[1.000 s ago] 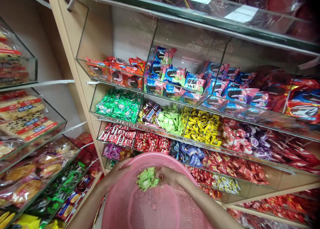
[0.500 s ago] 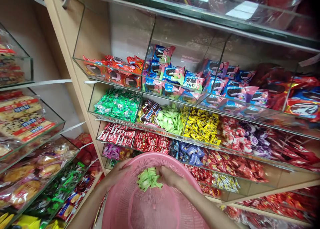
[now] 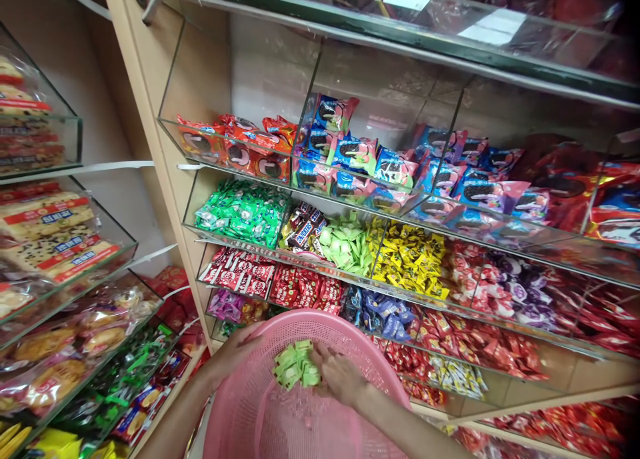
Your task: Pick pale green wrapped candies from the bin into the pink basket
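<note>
A round pink plastic basket (image 3: 280, 432) with a mesh wall is in front of me at the bottom middle. My left hand (image 3: 239, 349) is closed on its left rim, the fingertips partly hidden. Inside the basket, at the far side, lies a small heap of light green wrapped candies (image 3: 297, 364). My right hand (image 3: 340, 373) reaches into the basket just right of the heap. Its fingers are stretched out, touching or nearly touching the candies, and nothing shows in its grip. More of the same green candies (image 3: 347, 244) fill a shelf bin above.
Glass-fronted shelves behind the basket hold green-wrapped sweets (image 3: 245, 212), Snickers bars (image 3: 304, 225), yellow-wrapped candies (image 3: 410, 259) and blue-wrapped cakes (image 3: 353, 153). A wooden upright (image 3: 150, 152) divides them from bread packs (image 3: 55, 235) on the left. Glass shelf edges jut out above the basket.
My right hand's fingers have straightened beside the green candies, where they were more curled before. The shelves have shifted slightly right in view. My left hand stays on the rim.
</note>
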Demonstrator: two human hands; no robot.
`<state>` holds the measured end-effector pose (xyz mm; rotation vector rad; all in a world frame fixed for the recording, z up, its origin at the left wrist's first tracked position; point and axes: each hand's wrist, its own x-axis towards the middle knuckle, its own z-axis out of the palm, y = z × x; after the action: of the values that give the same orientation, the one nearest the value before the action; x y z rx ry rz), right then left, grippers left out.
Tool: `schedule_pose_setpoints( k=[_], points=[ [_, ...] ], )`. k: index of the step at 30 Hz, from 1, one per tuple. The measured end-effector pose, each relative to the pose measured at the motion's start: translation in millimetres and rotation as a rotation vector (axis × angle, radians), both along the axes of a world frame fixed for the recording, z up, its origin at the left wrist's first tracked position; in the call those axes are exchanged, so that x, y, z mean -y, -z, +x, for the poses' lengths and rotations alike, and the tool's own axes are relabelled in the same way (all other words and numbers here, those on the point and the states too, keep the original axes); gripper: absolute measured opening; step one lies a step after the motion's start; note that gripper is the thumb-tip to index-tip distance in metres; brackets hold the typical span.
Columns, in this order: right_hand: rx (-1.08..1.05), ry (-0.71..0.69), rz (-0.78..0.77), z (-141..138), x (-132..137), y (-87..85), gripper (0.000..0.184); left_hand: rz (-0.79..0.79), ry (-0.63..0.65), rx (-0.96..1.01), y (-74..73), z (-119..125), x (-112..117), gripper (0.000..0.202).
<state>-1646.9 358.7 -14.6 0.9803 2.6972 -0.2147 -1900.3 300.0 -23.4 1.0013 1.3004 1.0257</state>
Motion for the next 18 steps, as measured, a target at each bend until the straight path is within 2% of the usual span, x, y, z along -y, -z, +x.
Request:
schedule_pose_setpoints(
  k=[4, 11, 18],
  points=[
    [0.001, -0.063, 0.049, -0.5, -1.5, 9.0, 0.044, -0.016, -0.01, -0.044, 3.6, -0.3, -1.4, 0.071],
    [0.015, -0.128, 0.13, -2.7, -5.2, 7.4, 0.025, -0.044, -0.027, -0.032, 5.9, -0.5, -0.6, 0.072],
    [-0.013, -0.153, 0.204, -2.1, -2.5, 19.4, 0.027, -0.018, 0.005, -0.044, 0.1, 0.3, -1.8, 0.072]
  ],
)
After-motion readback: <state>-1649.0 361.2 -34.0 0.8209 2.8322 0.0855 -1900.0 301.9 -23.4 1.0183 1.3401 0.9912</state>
